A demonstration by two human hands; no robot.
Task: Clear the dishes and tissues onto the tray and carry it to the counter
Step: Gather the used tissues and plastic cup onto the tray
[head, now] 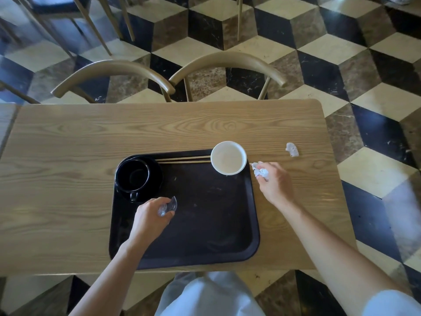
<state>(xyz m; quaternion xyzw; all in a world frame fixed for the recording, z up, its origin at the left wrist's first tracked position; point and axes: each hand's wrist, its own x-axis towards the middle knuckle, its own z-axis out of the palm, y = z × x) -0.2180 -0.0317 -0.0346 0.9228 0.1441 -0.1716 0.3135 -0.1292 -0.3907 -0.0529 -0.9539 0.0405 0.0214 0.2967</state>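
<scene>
A dark tray lies on the wooden table. On its left stands a black cup on a black saucer. A pair of chopsticks lies along the tray's far edge. A white bowl sits at the far right corner. My left hand hovers over the tray, shut on a crumpled tissue with a clear scrap. My right hand is just right of the tray, shut on a crumpled white tissue. Another crumpled tissue lies on the table further right.
Two wooden chairs are tucked in at the table's far side. The floor is a black, cream and brown cube-pattern tile. The table's right edge is close to the loose tissue. More chair legs stand at the far left.
</scene>
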